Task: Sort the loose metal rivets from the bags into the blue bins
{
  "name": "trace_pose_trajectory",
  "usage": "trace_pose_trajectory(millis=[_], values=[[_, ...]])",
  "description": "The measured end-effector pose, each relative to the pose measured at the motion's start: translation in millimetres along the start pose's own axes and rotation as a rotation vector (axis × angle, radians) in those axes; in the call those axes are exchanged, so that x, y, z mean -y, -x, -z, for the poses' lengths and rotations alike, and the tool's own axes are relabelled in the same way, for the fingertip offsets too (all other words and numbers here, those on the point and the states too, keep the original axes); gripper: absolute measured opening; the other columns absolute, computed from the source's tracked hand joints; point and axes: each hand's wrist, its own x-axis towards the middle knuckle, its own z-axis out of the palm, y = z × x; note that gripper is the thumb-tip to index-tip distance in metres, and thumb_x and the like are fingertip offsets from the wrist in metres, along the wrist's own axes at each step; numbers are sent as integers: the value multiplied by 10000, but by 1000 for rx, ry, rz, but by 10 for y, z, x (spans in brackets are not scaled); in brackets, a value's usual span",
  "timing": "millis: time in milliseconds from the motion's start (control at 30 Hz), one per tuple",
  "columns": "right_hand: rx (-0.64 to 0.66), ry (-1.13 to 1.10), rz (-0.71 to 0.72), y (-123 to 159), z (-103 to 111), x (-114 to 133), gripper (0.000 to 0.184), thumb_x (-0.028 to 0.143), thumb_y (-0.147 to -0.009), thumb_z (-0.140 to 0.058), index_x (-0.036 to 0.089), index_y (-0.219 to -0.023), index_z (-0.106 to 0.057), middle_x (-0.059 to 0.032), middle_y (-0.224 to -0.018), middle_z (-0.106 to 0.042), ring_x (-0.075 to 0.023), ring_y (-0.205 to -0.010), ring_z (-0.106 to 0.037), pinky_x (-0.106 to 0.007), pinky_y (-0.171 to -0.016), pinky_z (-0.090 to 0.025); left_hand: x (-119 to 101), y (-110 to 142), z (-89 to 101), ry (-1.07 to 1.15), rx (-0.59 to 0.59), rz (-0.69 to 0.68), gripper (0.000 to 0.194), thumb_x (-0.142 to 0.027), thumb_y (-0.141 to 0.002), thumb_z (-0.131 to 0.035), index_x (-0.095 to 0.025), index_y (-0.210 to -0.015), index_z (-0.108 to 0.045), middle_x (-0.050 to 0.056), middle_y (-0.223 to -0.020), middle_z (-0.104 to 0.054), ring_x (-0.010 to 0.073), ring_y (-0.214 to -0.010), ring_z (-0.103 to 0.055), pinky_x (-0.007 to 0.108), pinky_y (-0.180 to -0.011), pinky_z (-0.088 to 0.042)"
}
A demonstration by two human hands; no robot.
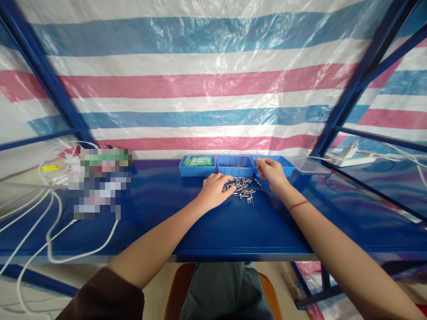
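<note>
A loose pile of thin silver metal pieces that look like blind rivets (243, 187) lies on the blue table, in front of three small blue trays. My left hand (215, 189) rests at the pile's left edge, its thumb apart from the fingers and touching the pieces. Over the front of the right blue tray (285, 165) is my right hand (271, 171), with thumb and fingertips pinched together; whatever is between them is too small to make out. Several similar pieces lie in the middle blue tray (236, 170). The left blue tray (197, 171) holds green plastic packets (200, 161).
A clear plastic lid (308, 165) lies right of the trays, near a white power strip (353, 159). White cables (55, 222) loop over the table's left side beside a blurred-out patch (100, 182). Blue metal posts (350, 84) and a striped sheet (207, 84) enclose the table.
</note>
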Motion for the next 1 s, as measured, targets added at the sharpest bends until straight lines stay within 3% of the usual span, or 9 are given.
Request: trace_pose_trajectory(millis=[133, 367, 433, 533, 700, 867, 1000], values=[[-42, -83, -125, -58, 133, 1, 337, 538, -746, -560, 207, -706, -509, 68, -480, -355, -51, -342, -229, -224, -320, -175, 24, 23, -21, -82, 132, -64, 355, -500, -804, -554, -295, -1085, -626, 50, -1154, -561, 275, -1107, -447, 466, -935, -334], [56, -41, -77, 47, 42, 75, 306, 482, -783, -520, 184, -731, -560, 51, -492, -383, -62, -363, -248, -229, -348, -183, 6, 5, -19, -141, 122, -92, 180, -362, -867, -522, -275, -906, -675, 24, -1050, -603, 236, -1023, -478, 410, -869, -342], [81, 102, 19, 68, 6, 78, 319, 469, -782, -517, 169, -692, -577, 34, -498, -421, -75, -393, -307, -234, -379, -229, -9, 9, -22, -170, 115, -105, 191, -343, -884, -498, -258, -887, -669, 27, -1022, -604, 231, -1004, -480, 403, -856, -344], [123, 413, 283, 109, -30, 113, 356, 453, -808, -485, 167, -619, -580, 7, -502, -473, -110, -472, -407, -246, -454, -291, -20, 19, -38, -219, 97, -123, 218, -327, -909, -456, -234, -890, -652, 37, -999, -602, 231, -998, -479, 398, -843, -348], [235, 758, 584, 314, -101, 223, 355, 395, -867, -425, 178, -637, -585, -15, -559, -548, -136, -512, -470, -263, -531, -304, -3, 13, -48, -223, 34, -95, 250, -315, -938, -384, -220, -942, -615, 41, -1005, -608, 214, -967, -493, 378, -833, -349], [208, 806, 616, 614, -150, 158, 298, 344, -889, -398, 187, -799, -634, -57, -748, -651, -176, -648, -573, -268, -618, -382, 49, -16, -28, -157, 82, -110, 227, -398, -886, -483, -237, -906, -641, 31, -1012, -616, 220, -1002, -490, 393, -875, -335], [150, 854, 592, 688, -125, 86, 286, 338, -887, -405, 184, -849, -644, -70, -788, -655, -200, -745, -588, -291, -692, -416, 55, -7, -23, -139, 135, -164, 216, -428, -836, -548, -265, -933, -652, 26, -1048, -603, 230, -1038, -480, 406, -895, -348]])
